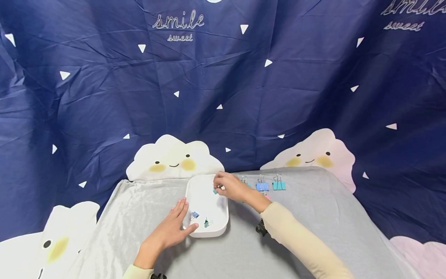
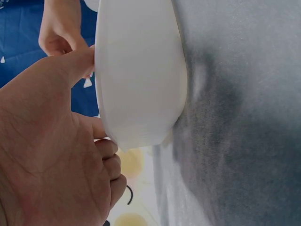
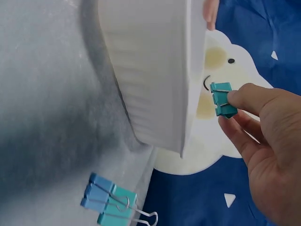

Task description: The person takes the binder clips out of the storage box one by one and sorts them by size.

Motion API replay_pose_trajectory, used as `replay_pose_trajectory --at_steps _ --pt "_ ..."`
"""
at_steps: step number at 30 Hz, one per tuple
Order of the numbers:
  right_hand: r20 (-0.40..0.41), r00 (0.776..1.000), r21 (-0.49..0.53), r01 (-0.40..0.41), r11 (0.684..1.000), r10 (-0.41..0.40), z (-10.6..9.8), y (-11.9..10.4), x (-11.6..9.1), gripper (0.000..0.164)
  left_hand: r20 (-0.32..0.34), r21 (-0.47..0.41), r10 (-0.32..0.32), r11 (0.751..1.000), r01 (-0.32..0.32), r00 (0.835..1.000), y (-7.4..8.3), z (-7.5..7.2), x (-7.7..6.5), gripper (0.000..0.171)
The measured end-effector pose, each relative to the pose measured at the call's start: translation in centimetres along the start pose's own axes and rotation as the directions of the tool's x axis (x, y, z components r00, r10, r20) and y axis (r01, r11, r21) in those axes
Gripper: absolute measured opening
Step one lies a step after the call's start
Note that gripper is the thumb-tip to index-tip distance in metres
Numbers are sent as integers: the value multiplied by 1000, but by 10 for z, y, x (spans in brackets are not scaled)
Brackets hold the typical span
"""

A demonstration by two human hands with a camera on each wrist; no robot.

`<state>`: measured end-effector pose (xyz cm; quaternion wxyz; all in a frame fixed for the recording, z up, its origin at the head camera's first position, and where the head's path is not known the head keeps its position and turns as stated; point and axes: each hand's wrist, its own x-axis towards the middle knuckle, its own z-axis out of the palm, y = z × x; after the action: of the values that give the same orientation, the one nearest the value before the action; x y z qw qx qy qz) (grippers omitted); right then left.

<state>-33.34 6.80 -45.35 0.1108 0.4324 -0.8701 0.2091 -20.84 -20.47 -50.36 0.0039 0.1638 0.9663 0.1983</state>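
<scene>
A white plastic box (image 1: 206, 201) stands on the grey cloth. My left hand (image 1: 170, 226) rests along its left rim with fingers extended, the thumb over the near edge; in the left wrist view the thumb and fingertips touch the rim (image 2: 100, 89). Above the box's far right part, my right hand (image 1: 231, 186) pinches a small teal binder clip (image 3: 223, 100) between thumb and fingers. A blue binder clip (image 1: 195, 214) and a dark green binder clip (image 1: 208, 222) lie in the near end of the box.
Right of the box, a blue binder clip (image 1: 262, 186) and a turquoise one (image 1: 279, 185) lie on the cloth, with a pink one (image 1: 266, 196) partly behind my right wrist. A dark blue curtain (image 1: 223, 97) with cloud prints hangs behind the table.
</scene>
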Motion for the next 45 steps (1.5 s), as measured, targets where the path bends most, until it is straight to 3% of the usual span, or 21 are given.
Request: replay_pose_trajectory --at_steps 7,17,22,28,36,45 --pt "-49 998 76 -23 997 26 -21 12 -16 6 -3 -2 -2 1000 2 1000 -1 1 1 96" --pt "-86 992 79 -89 993 96 -44 33 -45 8 -12 17 -13 1000 14 1000 -3 4 1 98" --pt "-112 986 33 -118 992 121 -53 48 -62 10 -28 19 -3 1000 4 1000 -3 4 0 98" --pt "-117 976 59 -180 982 185 -64 64 -86 12 -37 27 5 1000 -4 999 -3 5 0 98" --pt "-166 959 82 -218 973 229 -65 85 -117 16 -41 30 7 1000 -6 999 -5 8 1 98" --pt "-153 934 114 -307 945 323 -59 108 -150 16 -35 16 7 1000 -7 999 -6 8 1 98"
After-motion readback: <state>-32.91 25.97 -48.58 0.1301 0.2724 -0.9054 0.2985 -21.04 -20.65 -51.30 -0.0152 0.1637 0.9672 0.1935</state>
